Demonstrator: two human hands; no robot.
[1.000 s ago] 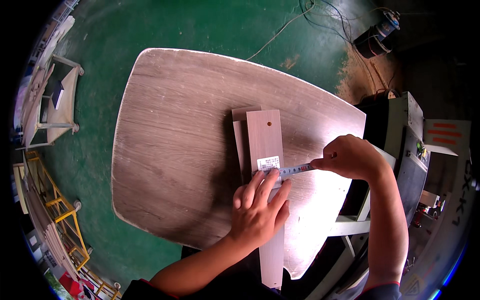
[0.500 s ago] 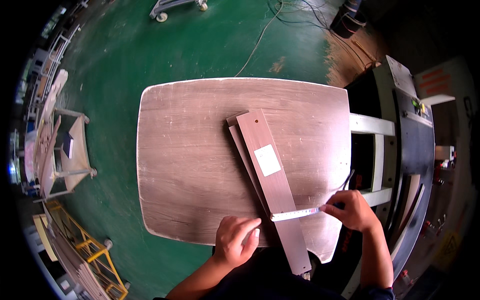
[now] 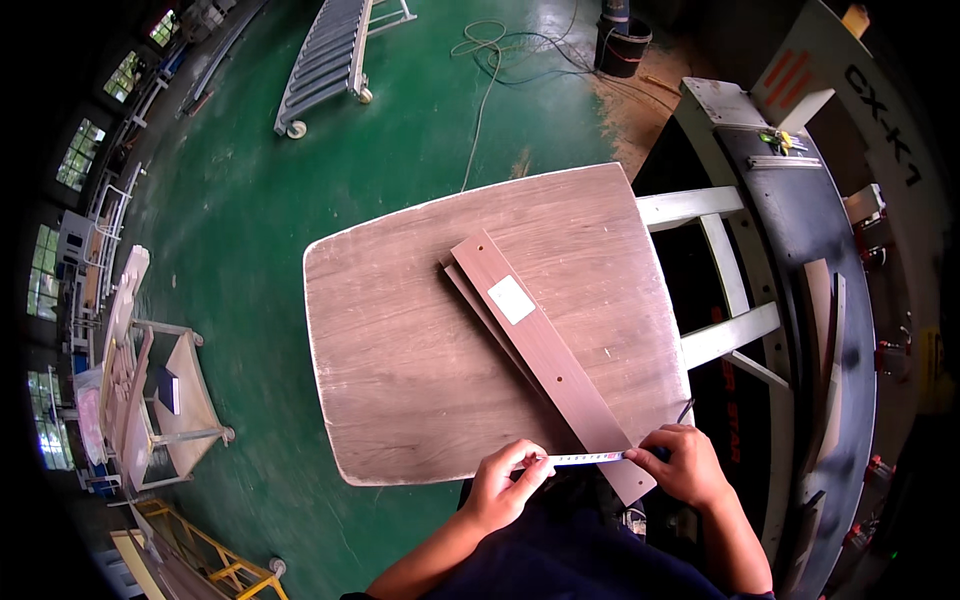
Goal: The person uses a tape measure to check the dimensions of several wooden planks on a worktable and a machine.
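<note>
My left hand (image 3: pixel 508 487) is closed, its thumb and fingers pinching the free end of a tape measure's white blade (image 3: pixel 585 460). My right hand (image 3: pixel 686 465) is wrapped round the tape measure's case, which is mostly hidden in the palm. Between the hands the short stretch of blade runs across the near part of a long brown wood-grain board (image 3: pixel 560 350). This board has small holes and a white label (image 3: pixel 511 300). Another board (image 3: pixel 483 313) lies partly under it, and both rest aslant on a wood-grain tabletop (image 3: pixel 390 330), the upper one jutting past the near edge.
White metal arms (image 3: pixel 735 335) join the tabletop to a machine with a dark bed (image 3: pixel 790 210) at right. A cart with wood strips (image 3: pixel 180 380) stands at left, near a yellow-framed trolley (image 3: pixel 205 555). Ahead are a roller conveyor (image 3: pixel 325 65), a black bucket (image 3: pixel 622 48) and loose cables (image 3: pixel 485 100).
My left hand, loosely curled beside the boards before, now pinches the blade's end. The blade has moved toward the board's near end. The whole view has shifted and turned.
</note>
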